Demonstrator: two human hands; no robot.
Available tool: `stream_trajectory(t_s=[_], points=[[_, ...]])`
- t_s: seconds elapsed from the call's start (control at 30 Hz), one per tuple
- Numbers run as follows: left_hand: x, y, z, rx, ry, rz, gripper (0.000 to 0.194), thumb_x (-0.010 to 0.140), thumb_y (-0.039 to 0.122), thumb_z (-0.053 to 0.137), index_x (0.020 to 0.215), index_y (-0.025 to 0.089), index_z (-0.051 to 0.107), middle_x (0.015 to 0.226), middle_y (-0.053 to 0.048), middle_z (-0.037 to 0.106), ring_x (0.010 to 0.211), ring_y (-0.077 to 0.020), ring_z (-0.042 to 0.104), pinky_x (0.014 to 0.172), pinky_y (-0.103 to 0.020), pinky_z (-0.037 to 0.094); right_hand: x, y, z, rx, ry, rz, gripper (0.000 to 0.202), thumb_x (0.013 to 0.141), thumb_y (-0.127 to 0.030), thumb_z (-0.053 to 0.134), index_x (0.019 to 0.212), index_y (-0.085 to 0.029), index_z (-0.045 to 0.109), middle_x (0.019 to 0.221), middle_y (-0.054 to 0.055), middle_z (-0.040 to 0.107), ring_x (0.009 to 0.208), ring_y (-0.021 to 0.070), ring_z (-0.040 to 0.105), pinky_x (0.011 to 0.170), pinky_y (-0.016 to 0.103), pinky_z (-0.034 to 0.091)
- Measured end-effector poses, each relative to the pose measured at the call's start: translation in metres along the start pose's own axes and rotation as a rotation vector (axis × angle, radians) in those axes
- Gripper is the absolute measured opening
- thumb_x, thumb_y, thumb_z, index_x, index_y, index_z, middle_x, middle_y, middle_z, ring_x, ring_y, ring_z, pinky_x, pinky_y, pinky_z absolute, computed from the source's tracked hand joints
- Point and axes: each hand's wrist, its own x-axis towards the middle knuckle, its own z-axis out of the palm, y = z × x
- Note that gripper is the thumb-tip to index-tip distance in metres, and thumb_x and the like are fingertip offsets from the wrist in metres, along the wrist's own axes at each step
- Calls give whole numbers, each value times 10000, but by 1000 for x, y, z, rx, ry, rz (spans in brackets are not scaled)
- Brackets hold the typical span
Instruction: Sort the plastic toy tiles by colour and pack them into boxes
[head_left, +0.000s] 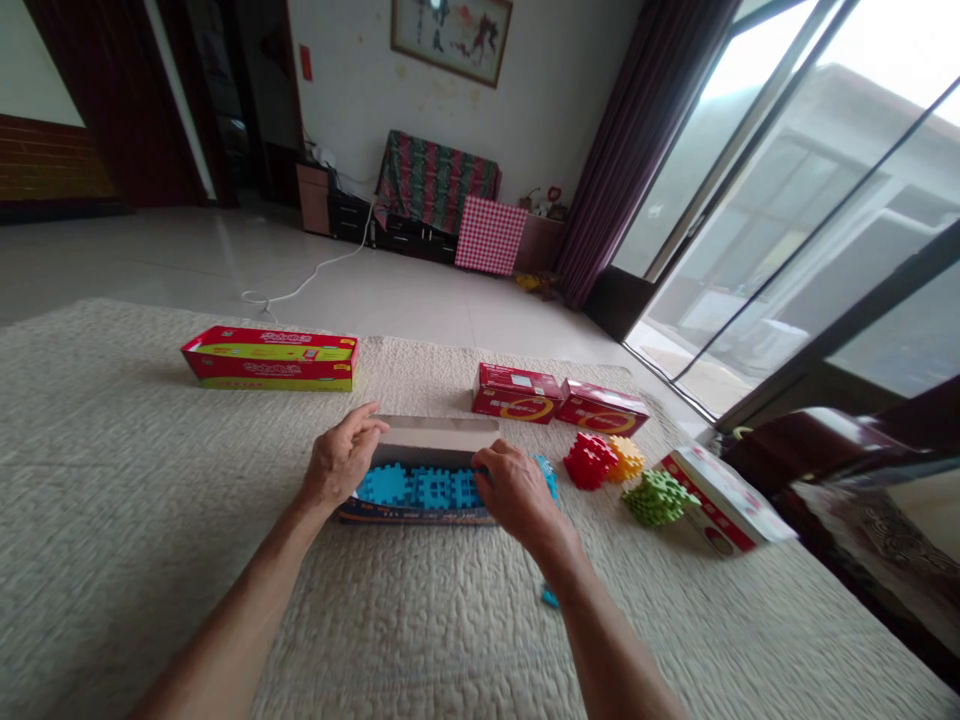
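Observation:
An open dark blue cardboard box lies on the quilted cover in front of me, its pale inner lid flap raised along the far side. Blue interlocking plastic blocks fill it in a row. My left hand is closed at the left end, fingers on the flap's corner. At the right end my right hand has its fingers curled on the box edge, hiding that corner. More blue blocks show just beyond the right hand. A small blue piece lies by my right forearm.
Red, yellow and green block clusters lie to the right, beside a white and red box. Two red boxes stand behind them. A long red and yellow-green box is at the far left. A white cable crosses the floor.

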Motion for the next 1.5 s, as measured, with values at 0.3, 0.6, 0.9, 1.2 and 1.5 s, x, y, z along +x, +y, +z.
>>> stream_trajectory(t_s=[0.3, 0.6, 0.9, 1.2, 1.5], points=[[1, 2, 0, 2, 2, 14, 499, 826, 398, 466, 1236, 142, 588, 956, -59, 757, 783, -184, 682, 729, -277, 511, 13, -18, -18, -221, -353, -1, 291, 884, -130, 457, 870, -148, 747, 849, 133, 727, 846, 215, 685, 699, 270, 447], [1, 2, 1, 5, 4, 2, 482, 825, 379, 465, 1230, 153, 592, 954, -52, 758, 844, -192, 687, 794, -286, 503, 20, -14, -20, -274, -411, -17, 265, 871, -132, 481, 922, -113, 741, 871, 169, 734, 878, 238, 702, 725, 279, 508], [-1, 4, 0, 11, 4, 10, 472, 830, 378, 459, 1231, 164, 588, 968, -53, 756, 867, -200, 685, 812, -298, 508, 23, -16, -12, -183, -324, -152, 347, 797, -177, 584, 1114, -255, 703, 1044, 92, 736, 960, 226, 686, 760, 284, 493], [-1, 6, 0, 19, 3, 20, 474, 842, 377, 449, 1239, 157, 586, 977, -51, 758, 845, -191, 697, 775, -281, 534, 33, -22, 4, -158, -280, -252, 418, 741, -320, 699, 1151, -242, 680, 989, 106, 745, 895, 260, 704, 703, 301, 498], [-1, 6, 0, 28, 15, 55, 450, 843, 359, 446, 1217, 157, 593, 956, -49, 761, 908, -197, 697, 843, -293, 525, 36, -26, 9, -118, -259, -288, 416, 737, -305, 714, 1138, -198, 686, 1020, 131, 740, 934, 278, 697, 719, 309, 495]])
